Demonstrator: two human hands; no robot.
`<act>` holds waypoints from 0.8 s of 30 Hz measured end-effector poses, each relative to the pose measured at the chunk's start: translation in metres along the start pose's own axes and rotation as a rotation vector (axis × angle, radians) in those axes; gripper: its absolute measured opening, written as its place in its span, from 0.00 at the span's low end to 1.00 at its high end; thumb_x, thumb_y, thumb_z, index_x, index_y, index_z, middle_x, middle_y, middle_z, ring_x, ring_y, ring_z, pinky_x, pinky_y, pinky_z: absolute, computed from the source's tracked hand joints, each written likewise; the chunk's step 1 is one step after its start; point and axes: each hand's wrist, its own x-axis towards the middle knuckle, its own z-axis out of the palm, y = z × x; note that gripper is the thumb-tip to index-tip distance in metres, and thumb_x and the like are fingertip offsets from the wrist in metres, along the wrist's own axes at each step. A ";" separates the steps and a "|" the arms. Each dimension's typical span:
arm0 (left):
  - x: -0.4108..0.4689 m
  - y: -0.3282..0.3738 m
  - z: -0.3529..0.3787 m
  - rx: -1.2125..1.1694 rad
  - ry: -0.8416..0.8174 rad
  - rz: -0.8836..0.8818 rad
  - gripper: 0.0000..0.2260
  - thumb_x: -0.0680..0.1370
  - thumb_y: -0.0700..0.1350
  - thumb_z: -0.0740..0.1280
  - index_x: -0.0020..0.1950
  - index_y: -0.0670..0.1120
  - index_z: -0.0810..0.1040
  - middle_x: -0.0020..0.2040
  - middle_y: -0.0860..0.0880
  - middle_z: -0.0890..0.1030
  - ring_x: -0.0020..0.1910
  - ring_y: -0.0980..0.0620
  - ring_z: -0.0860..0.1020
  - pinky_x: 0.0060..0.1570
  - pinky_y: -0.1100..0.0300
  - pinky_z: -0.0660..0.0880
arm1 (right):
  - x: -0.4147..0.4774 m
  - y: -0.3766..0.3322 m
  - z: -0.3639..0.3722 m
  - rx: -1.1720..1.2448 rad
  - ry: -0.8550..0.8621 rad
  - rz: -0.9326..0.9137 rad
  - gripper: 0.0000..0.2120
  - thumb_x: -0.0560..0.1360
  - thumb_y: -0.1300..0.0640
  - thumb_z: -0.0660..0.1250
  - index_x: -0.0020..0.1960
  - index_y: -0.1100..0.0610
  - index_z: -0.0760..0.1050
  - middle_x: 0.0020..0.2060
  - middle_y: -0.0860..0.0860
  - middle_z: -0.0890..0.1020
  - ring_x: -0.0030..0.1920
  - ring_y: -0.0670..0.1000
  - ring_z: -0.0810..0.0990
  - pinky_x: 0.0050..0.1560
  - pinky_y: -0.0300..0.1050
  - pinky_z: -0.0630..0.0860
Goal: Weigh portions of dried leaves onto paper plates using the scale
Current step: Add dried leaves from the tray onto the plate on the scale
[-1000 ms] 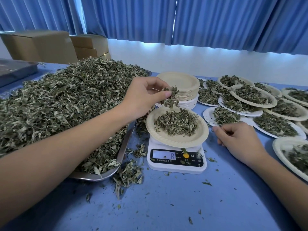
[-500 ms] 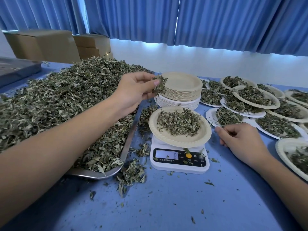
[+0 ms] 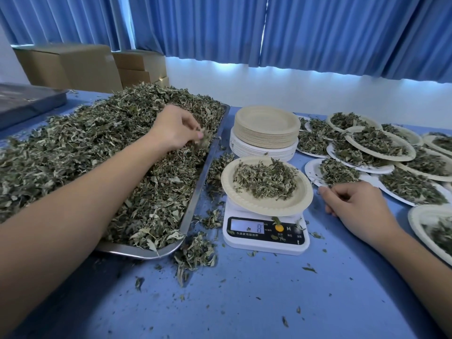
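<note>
Behind the filled plate (image 3: 244, 200) on the scale (image 3: 265, 238) stand stacked plates (image 3: 266, 126); over the heaped tray (image 3: 197, 192), left hand (image 3: 175, 128) fingers pinch dried leaves (image 3: 97, 148); right hand (image 3: 354, 204) rests loosely curled, holding nothing.

Tan paper plate (image 3: 244, 202) of dried leaves (image 3: 265, 178) sits on white scale (image 3: 266, 246).

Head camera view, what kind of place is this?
Probably a small herb-portioning workroom: a metal tray heaped with dried leaves, a digital scale, many filled paper plates, and cardboard boxes stacked behind.
</note>
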 end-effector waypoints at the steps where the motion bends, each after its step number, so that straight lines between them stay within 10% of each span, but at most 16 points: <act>1: 0.002 -0.005 0.002 0.141 -0.078 -0.017 0.02 0.74 0.41 0.76 0.45 0.46 0.84 0.41 0.49 0.84 0.31 0.55 0.77 0.26 0.70 0.70 | 0.000 0.000 0.000 0.000 -0.002 -0.003 0.23 0.81 0.50 0.68 0.27 0.52 0.77 0.22 0.50 0.78 0.25 0.52 0.74 0.28 0.36 0.68; 8: 0.004 -0.021 0.029 0.469 -0.193 0.011 0.05 0.77 0.39 0.72 0.47 0.49 0.83 0.49 0.51 0.81 0.49 0.50 0.79 0.52 0.58 0.75 | 0.000 -0.001 -0.001 0.003 -0.015 -0.010 0.24 0.81 0.50 0.68 0.27 0.52 0.76 0.22 0.50 0.78 0.25 0.55 0.75 0.28 0.36 0.68; 24: 0.000 -0.017 0.034 0.297 -0.144 -0.009 0.07 0.76 0.35 0.72 0.43 0.47 0.81 0.39 0.53 0.78 0.46 0.49 0.77 0.55 0.57 0.75 | 0.000 -0.001 -0.003 0.004 -0.031 0.001 0.23 0.81 0.50 0.68 0.28 0.51 0.77 0.22 0.50 0.78 0.26 0.55 0.76 0.29 0.38 0.70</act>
